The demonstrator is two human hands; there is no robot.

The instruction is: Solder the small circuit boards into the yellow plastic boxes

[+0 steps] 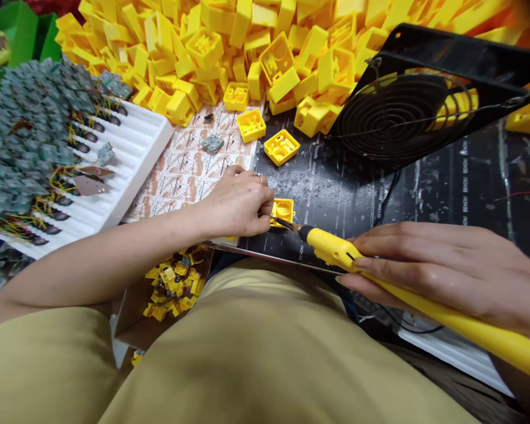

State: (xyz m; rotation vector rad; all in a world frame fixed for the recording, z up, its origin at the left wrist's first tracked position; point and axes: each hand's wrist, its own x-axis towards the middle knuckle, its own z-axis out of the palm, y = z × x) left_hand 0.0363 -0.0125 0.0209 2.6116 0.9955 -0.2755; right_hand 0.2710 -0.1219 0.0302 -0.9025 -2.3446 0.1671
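Note:
My right hand grips a soldering iron by its long yellow handle. The iron's dark tip points left, into a small yellow plastic case at the near edge of the bench. My left hand is closed at the left side of that case, fingers bent downward. Whatever its fingertips pinch is hidden behind the hand. Farther back lie two more open yellow cases, one on the black surface and another beside it. A small grey-green circuit board rests on the patterned sheet.
Yellow cases form a large heap along the back. A black fan with a wire guard stands at the right. On the left, a white foam tray carries many wired circuit boards. Below the bench edge, a cardboard box holds yellow pieces.

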